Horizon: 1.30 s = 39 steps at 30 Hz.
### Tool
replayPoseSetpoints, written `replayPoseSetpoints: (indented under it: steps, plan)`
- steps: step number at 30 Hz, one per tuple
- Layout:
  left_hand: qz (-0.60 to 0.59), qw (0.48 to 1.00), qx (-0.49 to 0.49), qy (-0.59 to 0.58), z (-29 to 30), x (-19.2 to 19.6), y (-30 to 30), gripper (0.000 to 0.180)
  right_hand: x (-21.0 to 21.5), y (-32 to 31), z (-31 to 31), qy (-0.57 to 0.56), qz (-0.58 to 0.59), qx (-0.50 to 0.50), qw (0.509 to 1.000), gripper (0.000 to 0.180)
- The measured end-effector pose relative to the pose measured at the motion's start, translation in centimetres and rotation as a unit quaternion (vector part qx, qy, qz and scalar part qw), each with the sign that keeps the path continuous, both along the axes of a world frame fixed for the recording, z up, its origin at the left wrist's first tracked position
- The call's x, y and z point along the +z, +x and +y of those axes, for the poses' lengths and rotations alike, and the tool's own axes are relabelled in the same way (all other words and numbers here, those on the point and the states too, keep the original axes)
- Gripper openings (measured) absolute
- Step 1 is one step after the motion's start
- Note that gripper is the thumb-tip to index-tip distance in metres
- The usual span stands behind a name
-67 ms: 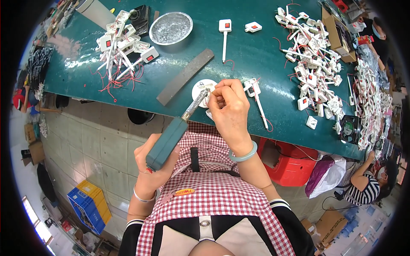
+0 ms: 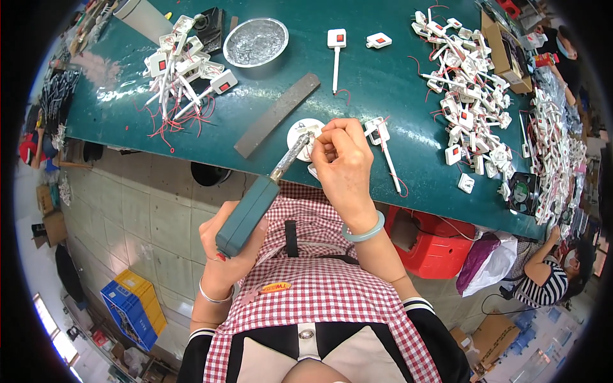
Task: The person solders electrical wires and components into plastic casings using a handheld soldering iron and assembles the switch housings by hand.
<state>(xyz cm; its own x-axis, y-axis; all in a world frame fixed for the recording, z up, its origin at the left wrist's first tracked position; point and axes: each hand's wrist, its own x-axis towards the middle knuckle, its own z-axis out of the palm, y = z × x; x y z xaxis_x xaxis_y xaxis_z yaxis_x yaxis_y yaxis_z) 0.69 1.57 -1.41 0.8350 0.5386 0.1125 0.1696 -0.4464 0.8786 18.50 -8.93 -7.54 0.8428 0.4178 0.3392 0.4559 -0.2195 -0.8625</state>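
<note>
Iron (image 2: 246, 216): wrapped by left fingers (image 2: 209, 236), angled to disc (image 2: 294, 135) by near edge of table (image 2: 389, 83), likely for reach. Right fingers (image 2: 343, 132): pinched together, contents hidden.

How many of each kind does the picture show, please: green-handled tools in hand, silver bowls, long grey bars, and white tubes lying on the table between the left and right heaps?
Green-handled tool: 1
Silver bowl: 1
Long grey bar: 1
White tubes: 2
Total: 5
</note>
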Motion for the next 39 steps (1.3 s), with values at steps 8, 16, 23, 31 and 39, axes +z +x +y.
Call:
replayPoseSetpoints:
  steps: [8,16,23,31,39]
  plan:
    - [-0.015,1.000,0.011,0.012,-0.3,0.2,-0.1,0.018,0.0,0.0,0.1,-0.005,-0.008,-0.007,1.000,0.013]
    - [-0.019,1.000,0.002,0.011,-0.1,-0.3,0.0,0.021,0.2,-0.1,0.2,-0.001,0.001,-0.012,1.000,0.013]
    - [-0.015,1.000,0.006,-0.004,-0.1,-0.3,0.0,0.020,0.4,-0.2,0.0,0.031,0.020,0.004,0.999,0.012]
    - [-0.015,1.000,0.010,-0.005,-0.2,-0.4,0.2,0.020,0.0,-0.3,0.2,0.011,-0.006,-0.012,1.000,0.013]
    - [-0.037,0.999,0.011,0.025,-0.5,-0.7,0.4,0.020,-0.6,-0.3,0.1,-0.027,-0.025,-0.011,0.999,0.009]
